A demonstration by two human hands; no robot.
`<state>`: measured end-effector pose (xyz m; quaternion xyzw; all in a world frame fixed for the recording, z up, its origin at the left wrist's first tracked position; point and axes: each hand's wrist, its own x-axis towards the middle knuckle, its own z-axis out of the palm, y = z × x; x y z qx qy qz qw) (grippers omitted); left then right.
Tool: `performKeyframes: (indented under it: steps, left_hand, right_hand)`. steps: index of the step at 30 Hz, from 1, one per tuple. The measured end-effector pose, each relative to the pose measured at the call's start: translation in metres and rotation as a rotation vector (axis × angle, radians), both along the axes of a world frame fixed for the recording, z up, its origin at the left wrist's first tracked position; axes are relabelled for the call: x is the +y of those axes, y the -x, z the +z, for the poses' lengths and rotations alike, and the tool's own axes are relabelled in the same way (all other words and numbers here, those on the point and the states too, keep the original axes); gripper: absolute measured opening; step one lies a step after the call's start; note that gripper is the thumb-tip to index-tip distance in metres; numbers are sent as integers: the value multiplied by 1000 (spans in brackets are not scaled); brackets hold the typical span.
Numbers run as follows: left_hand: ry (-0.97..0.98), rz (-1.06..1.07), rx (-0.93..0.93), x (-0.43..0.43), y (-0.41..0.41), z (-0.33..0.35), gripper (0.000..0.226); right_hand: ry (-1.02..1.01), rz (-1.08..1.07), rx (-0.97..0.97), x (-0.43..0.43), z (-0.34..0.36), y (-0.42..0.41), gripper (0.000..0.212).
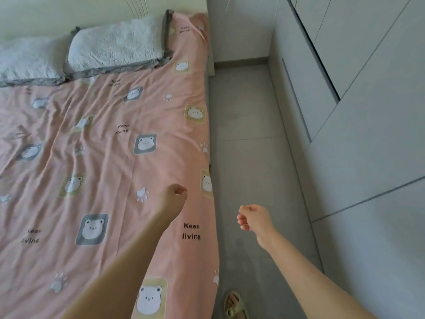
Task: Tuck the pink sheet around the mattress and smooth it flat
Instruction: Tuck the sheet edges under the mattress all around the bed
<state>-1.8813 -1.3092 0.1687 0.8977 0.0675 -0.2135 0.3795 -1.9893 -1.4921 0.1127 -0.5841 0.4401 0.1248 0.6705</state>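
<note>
**Both hands curled, holding nothing, at the bed's edge**

The left hand (175, 195) hovers with fingers curled above the pink sheet (119, 157), which spreads under and beyond it across the mattress. The right hand (251, 218) hangs loosely curled over the floor (248, 125), beside the sheet's edge.

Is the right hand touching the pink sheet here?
Apart. The head view shows the right hand loosely curled, holding nothing, over the grey floor beside the bed, with floor visible between it and the pink sheet.
</note>
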Motion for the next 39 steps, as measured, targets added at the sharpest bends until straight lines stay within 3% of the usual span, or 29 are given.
performKeyframes:
  steps: [11, 18, 25, 30, 39]
  left_hand:
    - [132, -27, -157, -139, -253, 111, 13]
    - [107, 29, -220, -215, -413, 166, 13]
    - [15, 112, -242, -247, -569, 162, 12]
    - [-28, 138, -246, -276, -698, 137, 23]
    - [-249, -34, -262, -344, -907, 78, 21]
  right_hand:
    - [150, 138, -181, -135, 136, -260, 23]
    - [244, 227, -234, -224, 191, -442, 24]
    - [242, 225, -229, -264, 189, -602, 24]
    - [234, 212, -188, -291, 165, -722, 18]
    - [123, 75, -77, -346, 113, -939, 13]
